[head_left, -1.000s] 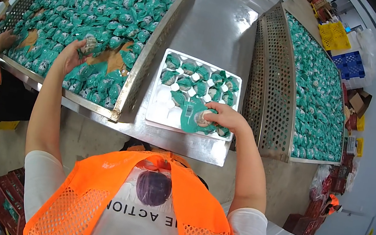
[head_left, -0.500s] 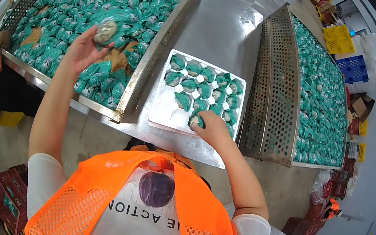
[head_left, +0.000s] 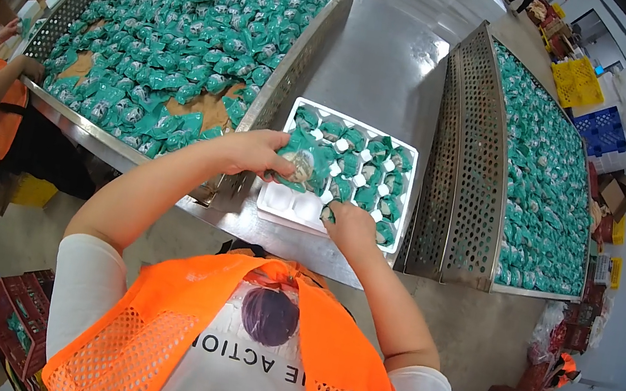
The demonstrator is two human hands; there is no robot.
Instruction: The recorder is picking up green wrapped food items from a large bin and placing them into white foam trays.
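Observation:
My left hand (head_left: 263, 156) is over the left side of a white moulded tray (head_left: 277, 198), its fingers closed on an egg-shaped item in loose green plastic wrap (head_left: 301, 165). At the tray's near edge my right hand (head_left: 350, 230) pinches another green-wrapped item (head_left: 327, 213), which my fingers partly hide. Rows of the same wrapped items (head_left: 366, 198) fill pockets across the tray's middle, back and right. Bare round pockets show at its near left corner. The left hand covers part of the tray's left side.
A perforated metal bin (head_left: 304, 53) of green-wrapped items stands left, with brown lining showing. Another such bin (head_left: 452, 153) stands right. Between them lies the metal tabletop (head_left: 379, 49). At far left a person in an orange vest (head_left: 1, 106) reaches to the left bin's edge.
My left hand has come from above the left bin rightward to the tray, carrying its wrapped item. The right hand stays at the tray's near edge.

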